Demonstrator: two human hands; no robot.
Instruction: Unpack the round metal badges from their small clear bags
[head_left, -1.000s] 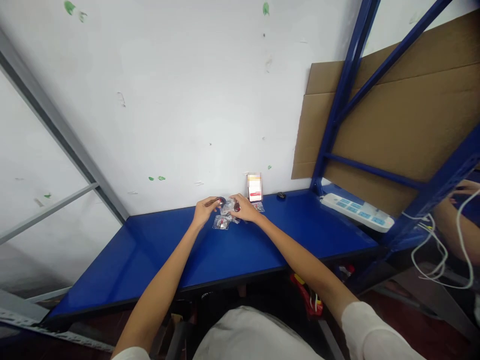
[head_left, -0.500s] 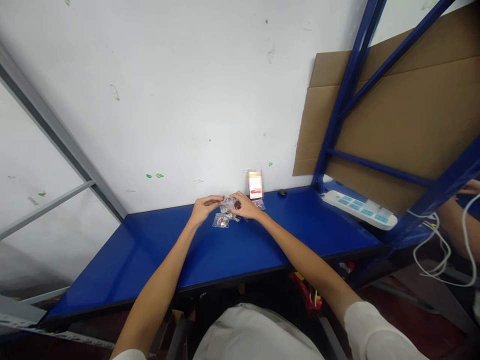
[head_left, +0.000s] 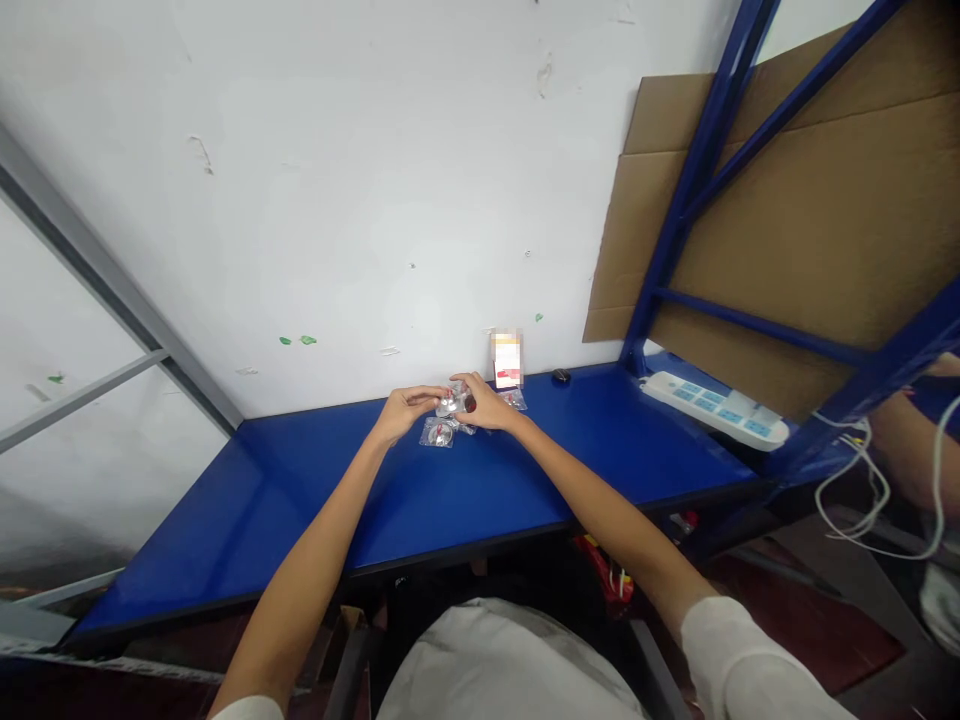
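1. pinching a clear bag (head_left: pixel 453 404) with thumb and fingertips, the left hand (head_left: pixel 406 411) looks closed on its left edge. the bag is left of the bright screen (head_left: pixel 508 366) and a little nearer the person, between both hands.
2. just beside the bright screen, on its left and nearer the person, is the right hand (head_left: pixel 486 404). its thumb and fingers curl around a dark round thing (head_left: pixel 470 404) and look closed on it. i cannot tell if they grip the bag too.
3. the bag looks thin, light, soft and a bit slippery, so it should bend and crinkle easily. it is too small to tell if what is inside could break.
4. good spots to hold the bag are its flat edges. the dark round thing looks smooth and stiff, so its sides seem best.
5. a flat bag (head_left: pixel 437 433) lies on the blue table (head_left: pixel 277 510), left of the bright screen and nearer the person. a small bag (head_left: pixel 514 400) lies at the screen's foot.
6. the wall (head_left: pixel 337 200) is close behind the bright screen, so there is little room that way. right of the screen come a black thing (head_left: pixel 561 376), near, and a white power strip (head_left: pixel 716 408), well apart. the table's front edge is well toward the person. the most room looks to be left of the screen.
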